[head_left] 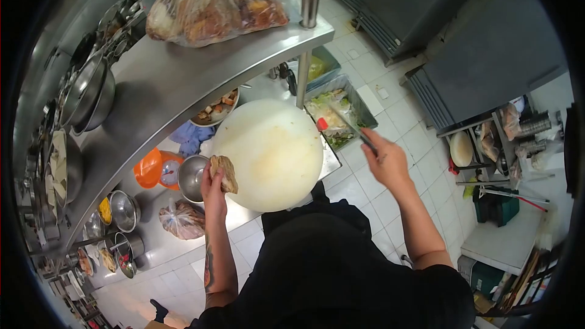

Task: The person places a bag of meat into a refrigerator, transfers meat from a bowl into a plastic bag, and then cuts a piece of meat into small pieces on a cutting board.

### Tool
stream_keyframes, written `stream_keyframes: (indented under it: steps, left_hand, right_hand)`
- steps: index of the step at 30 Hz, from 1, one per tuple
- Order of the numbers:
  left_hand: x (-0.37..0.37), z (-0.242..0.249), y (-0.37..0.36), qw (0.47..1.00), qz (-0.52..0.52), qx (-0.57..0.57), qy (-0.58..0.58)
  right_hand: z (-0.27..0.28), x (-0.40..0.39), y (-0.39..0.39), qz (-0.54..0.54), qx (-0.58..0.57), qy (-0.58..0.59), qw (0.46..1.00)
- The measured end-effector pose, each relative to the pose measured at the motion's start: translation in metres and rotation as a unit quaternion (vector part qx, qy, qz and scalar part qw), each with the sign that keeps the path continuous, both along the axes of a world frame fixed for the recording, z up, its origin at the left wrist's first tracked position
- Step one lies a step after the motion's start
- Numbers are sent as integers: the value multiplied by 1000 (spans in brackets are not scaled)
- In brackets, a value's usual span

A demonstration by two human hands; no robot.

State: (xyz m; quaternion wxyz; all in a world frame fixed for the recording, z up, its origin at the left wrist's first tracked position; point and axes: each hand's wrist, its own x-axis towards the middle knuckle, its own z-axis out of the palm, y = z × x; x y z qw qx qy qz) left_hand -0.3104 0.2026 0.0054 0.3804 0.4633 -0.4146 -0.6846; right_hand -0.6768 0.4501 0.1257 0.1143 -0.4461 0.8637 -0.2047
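Observation:
In the head view, my left hand point(214, 195) is closed around a browned piece of food point(226, 175), which looks like cooked meat. It is held at the left edge of a round white cutting board point(274, 128). My right hand point(390, 161) grips a knife point(354, 127) by its handle, off to the board's right. The blade points up and left, over a grey bin point(367, 120) with lettuce scraps in it. A steel bowl point(192, 178) stands just left of my left hand. Pale stains mark the middle of the board.
Above the counter runs a steel shelf point(164, 73) carrying a large plastic bag of browned food point(219, 9). Bread-like chunks point(218, 108) fill a bowl behind the board. Left lie a blue cloth point(192, 137), an orange container point(148, 168) and a tied plastic bag point(181, 219).

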Motion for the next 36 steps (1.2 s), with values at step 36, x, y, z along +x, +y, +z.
stream_keyframes:
  steps: [36]
  left_hand:
    - [-31,-6,36,799,-108,-526,-270]
  right_hand:
    - [-51,64,-34,191,-85,-161,965]
